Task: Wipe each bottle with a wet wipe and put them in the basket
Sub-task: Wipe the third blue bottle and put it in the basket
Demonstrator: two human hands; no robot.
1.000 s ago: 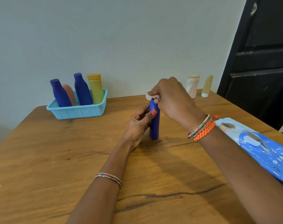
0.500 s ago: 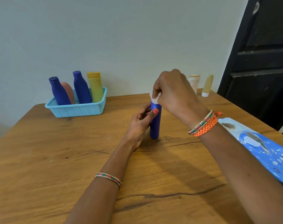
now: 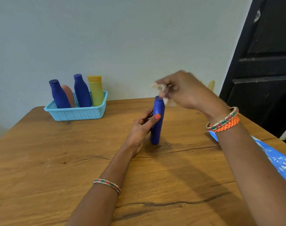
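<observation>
While the left hand (image 3: 141, 126) grips the blue bottle (image 3: 157, 121) upright on the bench (image 3: 41, 160), thumb across its front and fingers curled behind, the right hand (image 3: 186, 90) hovers just above and to the right of the cap, pinching a small wet wipe (image 3: 163, 93) in its fingertips. That hand and the wipe are blurred, so exactly how the wipe is folded cannot be told; its lower corner appears to touch or nearly touch the bottle's shoulder.

The step in hand looks like wiping the top of this bottle. Next, I judge, the wipe should pass down the bottle's sides while the left hand steadies or turns it, and then the bottle should travel far-left to the basket (image 3: 77, 112). That light blue basket sits near the far left edge of the bench and already holds two blue bottles (image 3: 82, 91), a yellow tube (image 3: 95, 91) and a pinkish-brown bottle (image 3: 68, 95), all standing and leaning against each other, so room is tight and the newcomer would need a gap at the front.

A blue wipes packet (image 3: 279, 162) lies on the bench at the right edge, partly hidden behind the right forearm. One yellowish bottle (image 3: 211, 85) peeks out behind the right hand at the far side. The bench is brown wood with dark grain cracks, set against a plain pale wall; a dark door (image 3: 266, 62) stands at the far right.
</observation>
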